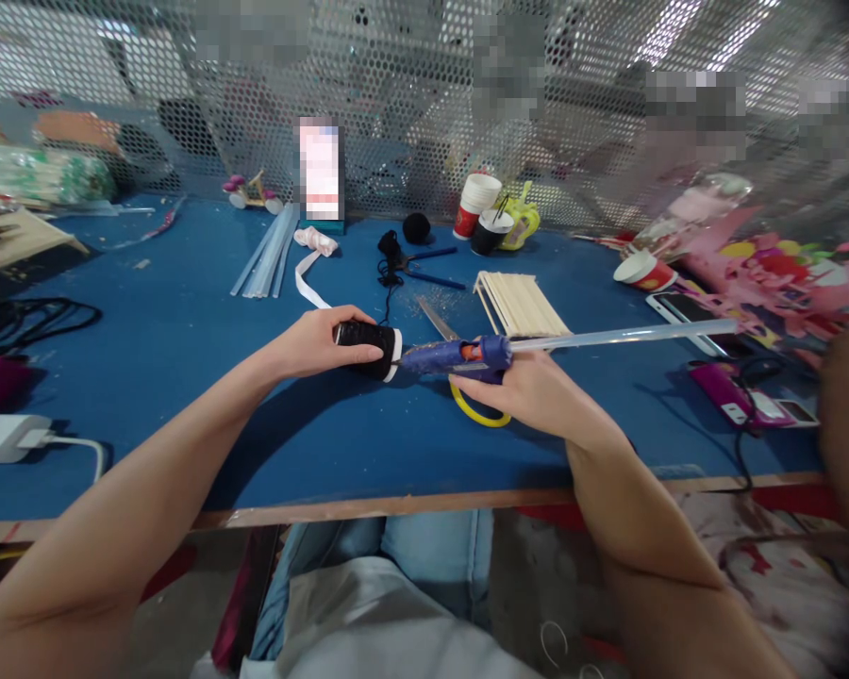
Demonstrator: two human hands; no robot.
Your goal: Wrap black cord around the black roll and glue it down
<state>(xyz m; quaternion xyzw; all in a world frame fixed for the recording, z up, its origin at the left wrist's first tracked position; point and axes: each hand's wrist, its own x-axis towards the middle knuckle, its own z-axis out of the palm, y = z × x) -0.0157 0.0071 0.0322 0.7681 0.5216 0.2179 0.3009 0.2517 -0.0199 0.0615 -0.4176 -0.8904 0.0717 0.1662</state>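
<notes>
My left hand point(325, 341) is wrapped round a small paper cup point(373, 349) covered in black yarn. The cup lies on its side, its white rim facing right. In my right hand point(538, 387) is a blue glue gun point(459, 356), its nozzle close to the rim; whether it touches I cannot tell. A long clear glue stick point(629, 332) juts out of the gun's back to the right. Below the gun lie scissors point(482, 411) with a yellow handle, partly hidden by my right hand. A strand of black yarn point(388, 300) runs from the cup towards the back.
Behind are loose glue sticks point(265, 255), white ribbon point(314, 269), blue-handled pliers point(431, 269), a black ball point(417, 228), stacked cups point(477, 203) and a small wooden-stick stand point(520, 302). A phone point(320, 174) leans against the mesh screen point(396, 113). Another person sits at right.
</notes>
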